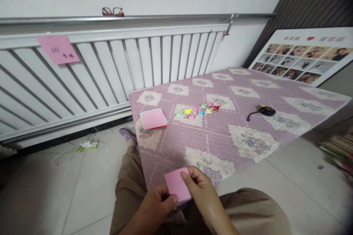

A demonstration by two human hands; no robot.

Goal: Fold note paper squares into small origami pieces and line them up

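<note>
A small pink square of paper (pixel 177 184) is held above the near edge of the table, close to my lap. My left hand (pixel 160 202) pinches its lower left part, thumb on top and fingers underneath. At its upper right side my right hand (pixel 199 187) grips it the same way, the thumb lying on its face. Farther back lies a stack of coloured paper (pixel 153 119) with a pink sheet on top. To the right of that stack sit several small folded paper pieces (pixel 198 110) in pink, green, yellow, blue and red.
A patterned purple cloth (pixel 176 147) covers the table. A dark object with a strap (pixel 266 110) lies at its right. Behind are a white radiator (pixel 165 58) with a pink note (pixel 58 49), glasses (pixel 113 11) on the pipe, and a photo board (pixel 300 55). A power strip (pixel 88 145) lies on the floor.
</note>
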